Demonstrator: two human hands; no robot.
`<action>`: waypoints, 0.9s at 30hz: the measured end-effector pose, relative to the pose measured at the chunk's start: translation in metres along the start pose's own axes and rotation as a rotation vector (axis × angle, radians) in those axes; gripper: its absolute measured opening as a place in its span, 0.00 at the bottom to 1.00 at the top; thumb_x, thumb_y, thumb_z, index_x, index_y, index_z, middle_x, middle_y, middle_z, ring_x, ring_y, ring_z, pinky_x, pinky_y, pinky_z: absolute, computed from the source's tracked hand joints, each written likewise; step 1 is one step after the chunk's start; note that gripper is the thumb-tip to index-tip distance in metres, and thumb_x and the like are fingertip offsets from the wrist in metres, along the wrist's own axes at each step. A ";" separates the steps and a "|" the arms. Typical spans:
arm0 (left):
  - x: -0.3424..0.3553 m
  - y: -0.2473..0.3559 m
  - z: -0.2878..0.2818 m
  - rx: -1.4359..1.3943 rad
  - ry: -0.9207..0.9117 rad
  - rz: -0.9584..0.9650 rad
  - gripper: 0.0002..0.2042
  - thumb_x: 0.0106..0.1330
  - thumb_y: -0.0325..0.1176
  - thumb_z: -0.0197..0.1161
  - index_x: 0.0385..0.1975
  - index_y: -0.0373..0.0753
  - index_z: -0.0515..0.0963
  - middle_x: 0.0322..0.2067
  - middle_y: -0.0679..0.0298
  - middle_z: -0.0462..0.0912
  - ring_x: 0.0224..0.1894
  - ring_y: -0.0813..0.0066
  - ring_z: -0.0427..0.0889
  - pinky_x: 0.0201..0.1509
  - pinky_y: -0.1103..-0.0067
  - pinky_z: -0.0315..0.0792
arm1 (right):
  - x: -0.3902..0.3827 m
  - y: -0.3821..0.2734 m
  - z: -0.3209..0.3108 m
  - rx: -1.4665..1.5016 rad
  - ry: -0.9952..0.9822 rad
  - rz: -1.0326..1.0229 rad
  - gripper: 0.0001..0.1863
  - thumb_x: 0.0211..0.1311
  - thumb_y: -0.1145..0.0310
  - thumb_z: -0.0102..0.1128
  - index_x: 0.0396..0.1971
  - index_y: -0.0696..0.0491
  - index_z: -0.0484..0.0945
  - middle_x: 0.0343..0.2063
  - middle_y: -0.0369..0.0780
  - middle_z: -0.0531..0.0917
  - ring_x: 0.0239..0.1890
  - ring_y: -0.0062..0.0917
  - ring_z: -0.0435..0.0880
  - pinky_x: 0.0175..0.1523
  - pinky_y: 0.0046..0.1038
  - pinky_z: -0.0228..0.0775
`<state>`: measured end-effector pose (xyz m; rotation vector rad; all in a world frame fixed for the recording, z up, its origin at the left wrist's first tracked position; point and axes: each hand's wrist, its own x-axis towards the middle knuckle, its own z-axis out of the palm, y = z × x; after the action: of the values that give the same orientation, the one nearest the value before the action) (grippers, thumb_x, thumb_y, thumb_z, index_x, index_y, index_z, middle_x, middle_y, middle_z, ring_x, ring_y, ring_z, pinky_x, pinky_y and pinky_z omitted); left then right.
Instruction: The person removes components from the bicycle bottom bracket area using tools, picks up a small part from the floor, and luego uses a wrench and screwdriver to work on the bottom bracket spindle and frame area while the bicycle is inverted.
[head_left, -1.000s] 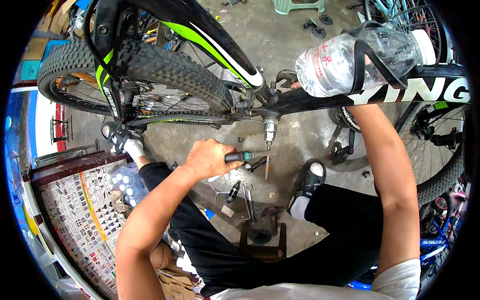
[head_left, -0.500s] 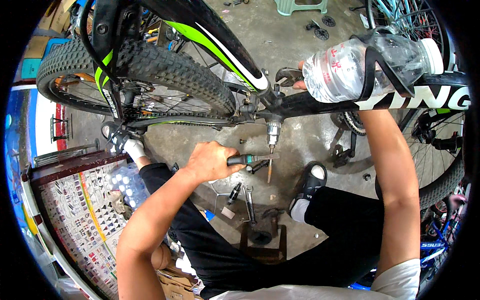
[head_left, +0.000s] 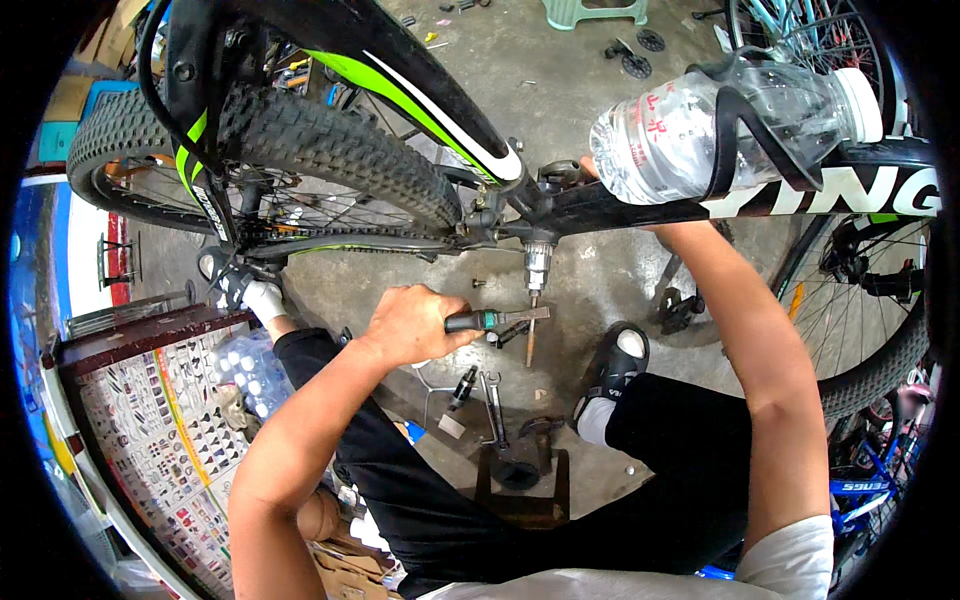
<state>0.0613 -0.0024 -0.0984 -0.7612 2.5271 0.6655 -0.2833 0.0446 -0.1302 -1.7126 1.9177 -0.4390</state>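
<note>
Your left hand has its grip wrapped round the handle of a dark-handled tool with a green band. The tool's flat metal end reaches across a thin rod; whether it clamps the rod or merely crosses it cannot be told. The rod hangs below a silver fitting, which sits on the underside of the bicycle frame at the junction of its tubes.

Your right hand is beyond the frame, mostly hidden behind the water bottle; its fingertips show beside a dark metal tool. The closure of that grip cannot be told.

Handling, as judged: the dark-handled tool should be stiff, moderately heavy and best held well back on its covered handle, as you have it. The silver fitting looks hard and smooth, probably slippery if greasy, so its body offers poor purchase to bare fingers. The rod appears rigid but slender; hold it near the fitting to limit bending. The frame should be stiff and bulky, best steadied by a thick tube.
</note>
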 end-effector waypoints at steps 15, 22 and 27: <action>0.005 -0.008 0.008 0.039 0.006 0.033 0.17 0.57 0.54 0.66 0.34 0.48 0.85 0.25 0.58 0.85 0.30 0.54 0.85 0.35 0.62 0.79 | 0.021 0.070 0.138 -0.442 0.679 -0.578 0.14 0.68 0.60 0.55 0.46 0.52 0.80 0.36 0.41 0.82 0.42 0.31 0.78 0.58 0.36 0.65; 0.006 -0.013 0.016 -0.038 0.035 0.061 0.17 0.58 0.55 0.65 0.37 0.50 0.86 0.25 0.58 0.86 0.31 0.54 0.86 0.38 0.63 0.79 | 0.049 0.056 0.185 0.309 0.306 -0.278 0.13 0.67 0.60 0.56 0.45 0.51 0.80 0.33 0.40 0.81 0.40 0.32 0.78 0.57 0.37 0.65; 0.007 -0.016 0.018 -0.021 0.037 0.087 0.17 0.55 0.53 0.68 0.37 0.49 0.86 0.26 0.61 0.86 0.29 0.58 0.86 0.33 0.66 0.79 | 0.057 0.061 0.177 0.356 0.260 -0.274 0.12 0.66 0.60 0.57 0.44 0.50 0.80 0.31 0.40 0.80 0.38 0.32 0.79 0.56 0.37 0.66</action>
<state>0.0697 -0.0072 -0.1217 -0.6800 2.6035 0.7142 -0.2337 0.0156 -0.3167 -1.7433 1.6446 -1.0842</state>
